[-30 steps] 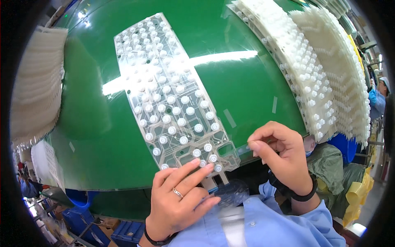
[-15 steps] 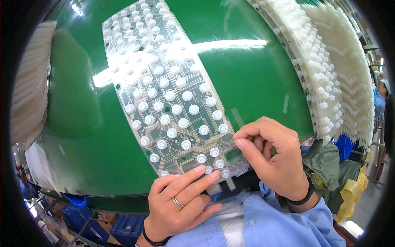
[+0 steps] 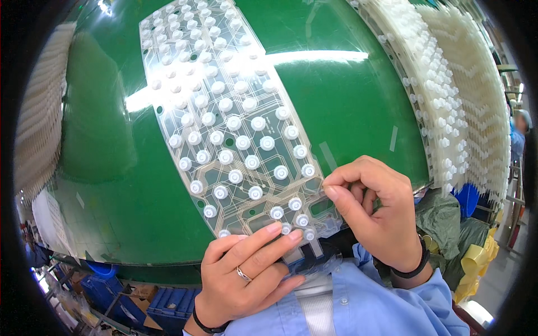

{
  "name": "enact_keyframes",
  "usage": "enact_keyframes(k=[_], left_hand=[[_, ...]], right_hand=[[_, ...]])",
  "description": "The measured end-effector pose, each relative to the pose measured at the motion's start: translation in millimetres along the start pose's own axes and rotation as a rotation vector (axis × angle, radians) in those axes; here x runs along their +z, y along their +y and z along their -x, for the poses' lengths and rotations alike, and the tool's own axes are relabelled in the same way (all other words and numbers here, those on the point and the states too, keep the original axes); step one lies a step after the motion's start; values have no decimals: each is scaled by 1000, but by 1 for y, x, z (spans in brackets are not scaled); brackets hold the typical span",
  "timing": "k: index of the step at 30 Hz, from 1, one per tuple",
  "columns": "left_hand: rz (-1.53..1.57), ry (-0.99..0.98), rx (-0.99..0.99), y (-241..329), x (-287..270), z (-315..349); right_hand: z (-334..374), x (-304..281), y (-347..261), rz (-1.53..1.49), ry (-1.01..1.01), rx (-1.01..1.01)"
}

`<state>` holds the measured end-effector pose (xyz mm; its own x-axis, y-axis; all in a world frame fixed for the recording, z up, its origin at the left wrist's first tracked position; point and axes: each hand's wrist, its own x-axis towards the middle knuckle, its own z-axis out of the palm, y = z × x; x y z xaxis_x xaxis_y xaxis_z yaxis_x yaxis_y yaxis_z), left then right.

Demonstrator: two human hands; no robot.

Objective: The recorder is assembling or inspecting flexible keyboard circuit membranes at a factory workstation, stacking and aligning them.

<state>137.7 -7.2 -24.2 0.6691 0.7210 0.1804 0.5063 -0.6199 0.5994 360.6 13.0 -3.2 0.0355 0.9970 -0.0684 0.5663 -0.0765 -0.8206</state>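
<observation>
A clear keyboard membrane sheet [image 3: 234,140] lies lengthwise on the green tabletop, with silvery printed traces and many round white rubber domes. My left hand [image 3: 246,274] rests over its near left end, fingers stretched out on the sheet beside the lowest domes, a ring on one finger. At the right edge, my right hand [image 3: 381,207] pinches the membrane's margin between thumb and forefinger, the other fingers curled in. Whether a separate thin film is in that pinch cannot be made out. A narrow connector tail [image 3: 317,248] sticks out from the near end, toward my blue coat.
Stacks of similar domed sheets stand at the right [image 3: 443,106] and the left [image 3: 42,117] of the green table [image 3: 358,106]. Small strips of clear tape [image 3: 393,139] stick to the tabletop. Blue bins [image 3: 174,305] and a green plastic bag [image 3: 443,215] sit below the edge.
The view has shifted slightly. My right hand keeps its pinch on the membrane's edge, and my left hand stays on the near end; the sheet looks almost unmoved.
</observation>
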Motion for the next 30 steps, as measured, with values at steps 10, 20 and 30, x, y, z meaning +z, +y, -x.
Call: enact_keyframes(k=[10, 20, 30], left_hand=[[0, -11, -5, 1, 0, -1], [35, -6, 9, 3, -5, -2], [190, -67, 38, 0, -18, 4]], right_hand=[[1, 3, -2, 40, 27, 17], [6, 8, -4, 79, 146, 7], [91, -12, 31, -531, -389, 499]])
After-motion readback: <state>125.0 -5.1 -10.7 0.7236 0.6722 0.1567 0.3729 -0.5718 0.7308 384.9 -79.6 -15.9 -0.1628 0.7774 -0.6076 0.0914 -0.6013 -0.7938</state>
